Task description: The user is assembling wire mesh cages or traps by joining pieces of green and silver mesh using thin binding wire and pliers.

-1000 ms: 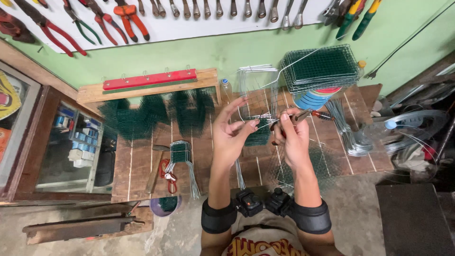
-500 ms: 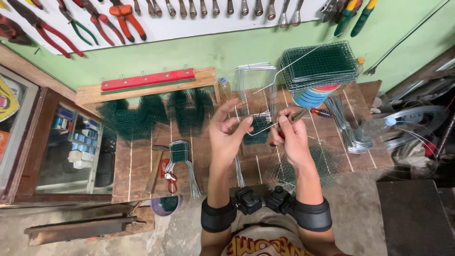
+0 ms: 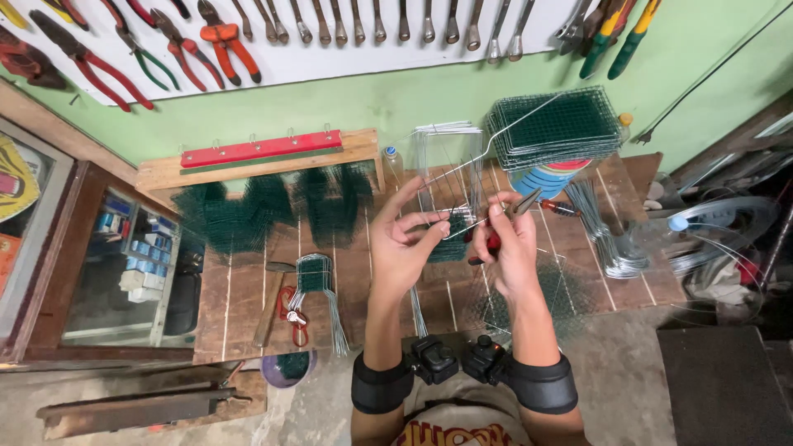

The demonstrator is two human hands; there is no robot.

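Observation:
My left hand (image 3: 405,239) pinches a thin bent steel wire (image 3: 487,153) over a wooden workbench (image 3: 248,289). My right hand (image 3: 508,244) grips red-handled pliers (image 3: 516,211) whose jaws meet the wire just right of my left fingers. The wire runs up and right toward a stack of green wire mesh panels (image 3: 557,128). A small green mesh piece (image 3: 450,244) sits under both hands. Both wrists wear black bands.
Bent wire frames (image 3: 450,161) stand behind the hands. Green mesh bundles (image 3: 273,211) lie at left, loose wire lengths (image 3: 607,235) at right. A hammer and red pliers (image 3: 289,310) rest near the front edge. Tools hang on the white wall board (image 3: 289,33).
The view has shifted slightly downward. My hands have stayed together on the wire, with the pliers turned a little at the wire.

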